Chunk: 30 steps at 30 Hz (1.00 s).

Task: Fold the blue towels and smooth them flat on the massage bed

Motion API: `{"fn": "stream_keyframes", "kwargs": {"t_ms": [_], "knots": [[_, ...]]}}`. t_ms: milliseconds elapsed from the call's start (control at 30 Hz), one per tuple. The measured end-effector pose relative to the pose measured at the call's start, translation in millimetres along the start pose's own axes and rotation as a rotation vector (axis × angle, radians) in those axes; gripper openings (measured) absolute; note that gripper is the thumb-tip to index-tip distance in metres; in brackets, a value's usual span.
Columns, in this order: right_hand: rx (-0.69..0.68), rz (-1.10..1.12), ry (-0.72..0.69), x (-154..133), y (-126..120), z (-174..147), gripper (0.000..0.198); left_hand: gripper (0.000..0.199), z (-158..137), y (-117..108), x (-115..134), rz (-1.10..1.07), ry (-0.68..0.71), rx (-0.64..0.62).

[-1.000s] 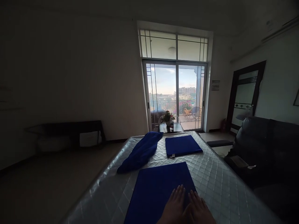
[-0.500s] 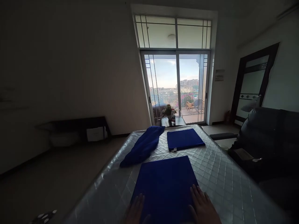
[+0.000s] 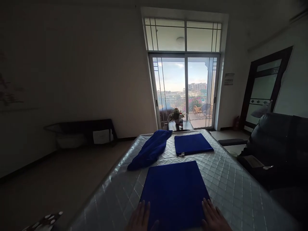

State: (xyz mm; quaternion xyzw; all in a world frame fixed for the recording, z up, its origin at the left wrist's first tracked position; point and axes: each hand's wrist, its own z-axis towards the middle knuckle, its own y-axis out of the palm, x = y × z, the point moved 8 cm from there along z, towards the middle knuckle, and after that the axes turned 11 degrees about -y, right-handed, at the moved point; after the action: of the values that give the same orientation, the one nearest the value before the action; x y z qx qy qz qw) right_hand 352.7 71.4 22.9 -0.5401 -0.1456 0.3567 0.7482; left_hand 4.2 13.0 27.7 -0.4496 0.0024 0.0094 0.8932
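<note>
A flat, square piece of dark blue fabric lies close in front of me on a quilted silver cover. My left hand rests on its near left edge with the fingers stretched forward. On its near right edge lies my right hand, fingers flat and pointing away from me. Further off sits a second flat blue fabric piece with a small white tag on its near edge. Left of that, a crumpled blue cloth stretches across the cover.
Behind the covered surface stands a small dark table with a potted plant and a bottle. A dark armchair is on the right. Against the left wall is a low dark bench. Glass sliding doors close the far side.
Both hands have slid slightly toward me along the blue fabric's edges. The whole view has shifted a little, with things appearing further right.
</note>
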Motion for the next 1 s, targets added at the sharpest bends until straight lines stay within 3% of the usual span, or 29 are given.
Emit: {"fn": "stream_keyframes", "kwargs": {"t_ms": [67,300,367,467,567,633,867,1000], "knots": [[0.004,0.033,0.015,1.2,-1.0,-2.6,0.046,0.080,9.2,2.2,26.7,-0.002,0.030,-0.038],[0.055,-0.085,-0.062,-2.9,-3.2,-2.9,0.048,0.078,51.8,-6.2,174.1,-0.244,0.317,-0.272],[0.080,-0.142,-0.085,-1.8,-0.9,-3.2,0.046,0.074,62.2,-10.2,197.2,-0.301,0.350,-0.304],[0.083,-0.186,-0.094,0.8,4.9,-3.0,0.044,0.070,70.2,-10.0,207.5,-0.326,0.354,-0.333],[0.060,-0.152,-0.085,2.6,9.3,-3.2,0.046,0.070,68.7,-8.8,194.5,-0.307,0.356,-0.320],[0.063,-0.111,-0.064,2.8,8.0,-4.1,0.050,0.069,64.3,-8.2,173.4,-0.264,0.340,-0.308],[0.079,0.000,-0.007,-3.9,-4.3,-5.2,0.050,0.066,28.4,-1.9,41.1,-0.037,0.027,-0.308],[0.023,0.032,0.026,-2.1,0.3,-5.2,0.049,0.077,0.5,-6.3,4.8,0.013,-0.001,-0.202]]}}
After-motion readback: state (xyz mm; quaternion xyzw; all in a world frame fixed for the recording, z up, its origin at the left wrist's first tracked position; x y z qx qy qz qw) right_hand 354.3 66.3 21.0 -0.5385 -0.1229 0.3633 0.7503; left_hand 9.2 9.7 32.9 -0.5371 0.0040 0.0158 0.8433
